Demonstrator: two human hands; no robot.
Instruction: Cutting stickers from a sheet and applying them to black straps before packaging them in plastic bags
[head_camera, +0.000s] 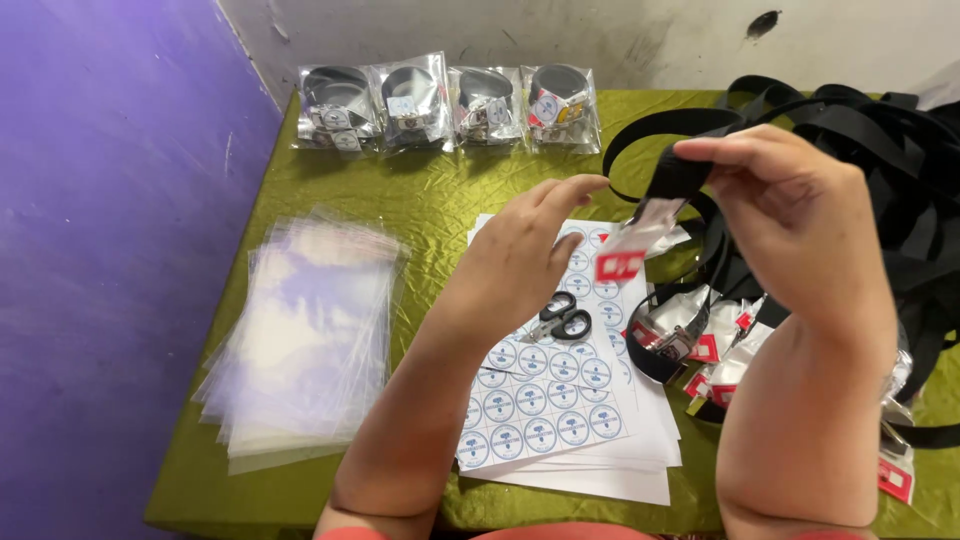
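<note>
Evidently light and limp, the black belt (672, 172) hangs above the tabletop (430, 190), pinched near its tag (632, 245) by the right hand (790, 215); the left hand (525, 255), fingers loosely spread, holds nothing.

Lighting was soft and even, pretty bright overall, with no hard shadows. The stack of clear bags (305, 345) at lower left caught whitish glare and looked smeared. The packaged items (445, 105) along the top glinted too. Both hands were slightly motion-blurred.
</note>
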